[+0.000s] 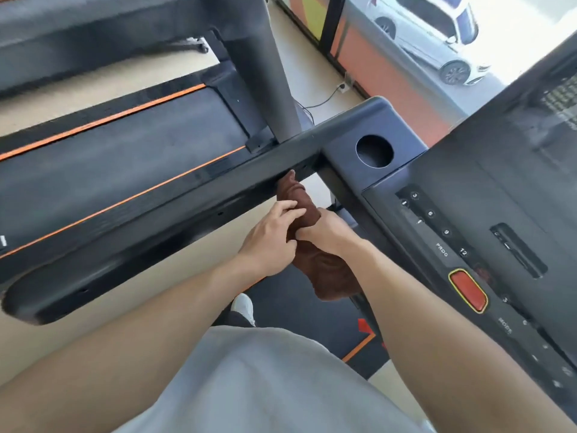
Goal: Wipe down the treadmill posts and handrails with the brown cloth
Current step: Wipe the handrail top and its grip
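cloth gathered under the handrail

console reads "prog", "mode" and the numbers 3, 6, 9, 12 beside a red button. brown cloth, bunched and creased, hangs just below the black handrail. right hand grips it; left hand seems to pinch it.
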{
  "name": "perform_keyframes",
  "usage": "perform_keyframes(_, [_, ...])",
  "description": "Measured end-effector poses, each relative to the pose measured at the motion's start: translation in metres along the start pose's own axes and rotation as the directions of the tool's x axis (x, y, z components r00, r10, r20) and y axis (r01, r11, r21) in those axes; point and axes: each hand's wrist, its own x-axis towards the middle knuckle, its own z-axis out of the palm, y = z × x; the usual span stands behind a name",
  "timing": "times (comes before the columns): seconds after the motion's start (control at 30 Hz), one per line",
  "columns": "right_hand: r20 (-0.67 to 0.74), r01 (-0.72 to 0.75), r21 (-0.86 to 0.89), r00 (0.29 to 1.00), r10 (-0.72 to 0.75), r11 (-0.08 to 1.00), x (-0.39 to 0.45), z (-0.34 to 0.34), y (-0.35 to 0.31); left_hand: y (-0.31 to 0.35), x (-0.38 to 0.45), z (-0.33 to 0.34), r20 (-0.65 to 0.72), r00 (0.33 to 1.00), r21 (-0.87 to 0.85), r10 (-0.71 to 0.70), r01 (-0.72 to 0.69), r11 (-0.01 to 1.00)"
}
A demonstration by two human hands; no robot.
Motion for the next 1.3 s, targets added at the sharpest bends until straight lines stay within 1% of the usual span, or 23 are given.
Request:
perform_keyframes(0.07, [0.004, -0.004, 0.026, 1.000, 0.004, 1.000, -0.006, -0.001, 0.010, 0.005, -0.007, 0.009, 0.001, 1.000, 0.006, 0.004, -0.004, 1.000])
perform_keyframes(0.13, [0.017, 0.008, 0.020, 1.000, -0.009, 1.000, -0.014, -0.001, 0.019, 0.010, -0.019, 0.019, 0.031, 0.999, 0.035, 0.017, -0.018, 0.999])
perform_keyframes(0.27, [0.049, 0.058, -0.049, 0.997, -0.056, 0.997, -0.034, 0.000, 0.043, 0.022, -0.049, 0.052, 0.085, 0.990, 0.282, 0.116, -0.136, 0.950])
perform_keyframes(0.33, [0.068, 0.073, -0.071, 0.995, -0.068, 0.995, -0.042, -0.001, 0.054, 0.029, -0.061, 0.067, 0.060, 0.991, 0.323, 0.121, -0.134, 0.937])
perform_keyframes(0.47, [0.106, 0.081, -0.092, 0.992, -0.072, 0.992, -0.055, -0.001, 0.073, 0.042, -0.078, 0.090, 0.023, 0.997, 0.275, 0.080, -0.083, 0.958])
perform_keyframes(0.57, [0.130, 0.081, -0.085, 0.989, -0.070, 0.993, -0.067, -0.002, 0.085, 0.051, -0.091, 0.108, -0.007, 0.996, 0.305, 0.083, -0.077, 0.949])
perform_keyframes(0.67, [0.162, 0.126, -0.181, 0.982, -0.097, 0.975, -0.078, -0.006, 0.094, 0.059, -0.101, 0.128, -0.079, 0.991, 0.296, 0.105, -0.078, 0.952])
perform_keyframes(0.77, [0.213, 0.213, -0.296, 0.965, -0.153, 0.931, -0.088, -0.009, 0.098, 0.061, -0.111, 0.146, -0.157, 0.978, 0.235, 0.137, -0.098, 0.967])
perform_keyframes(0.83, [0.247, 0.230, -0.350, 0.958, -0.148, 0.908, -0.092, -0.009, 0.104, 0.058, -0.117, 0.157, -0.192, 0.969, 0.191, 0.154, -0.117, 0.975])
perform_keyframes(0.9, [0.210, 0.183, -0.393, 0.972, -0.106, 0.901, -0.095, -0.005, 0.111, 0.053, -0.122, 0.164, -0.212, 0.963, 0.145, 0.167, -0.138, 0.980])
perform_keyframes(0.97, [0.106, 0.089, -0.388, 0.993, -0.052, 0.917, -0.099, 0.001, 0.117, 0.046, -0.124, 0.169, -0.207, 0.960, 0.132, 0.188, -0.163, 0.978])
perform_keyframes(1.0, [0.048, 0.037, -0.371, 0.999, -0.021, 0.928, -0.101, 0.004, 0.119, 0.042, -0.124, 0.172, -0.183, 0.963, 0.165, 0.197, -0.167, 0.972])
perform_keyframes(1.07, [-0.047, -0.043, -0.364, 0.998, 0.028, 0.930, -0.106, 0.010, 0.118, 0.038, -0.124, 0.174, -0.106, 0.978, 0.300, 0.181, -0.143, 0.943])
perform_keyframes(1.17, [-0.148, -0.046, -0.429, 0.989, -0.020, 0.902, -0.104, 0.016, 0.109, 0.030, -0.118, 0.169, -0.047, 0.991, 0.453, 0.129, -0.094, 0.887])
perform_keyframes(1.3, [-0.180, -0.009, -0.422, 0.981, -0.075, 0.906, -0.092, 0.018, 0.089, 0.009, -0.102, 0.152, -0.007, 0.993, 0.519, 0.120, -0.099, 0.849])
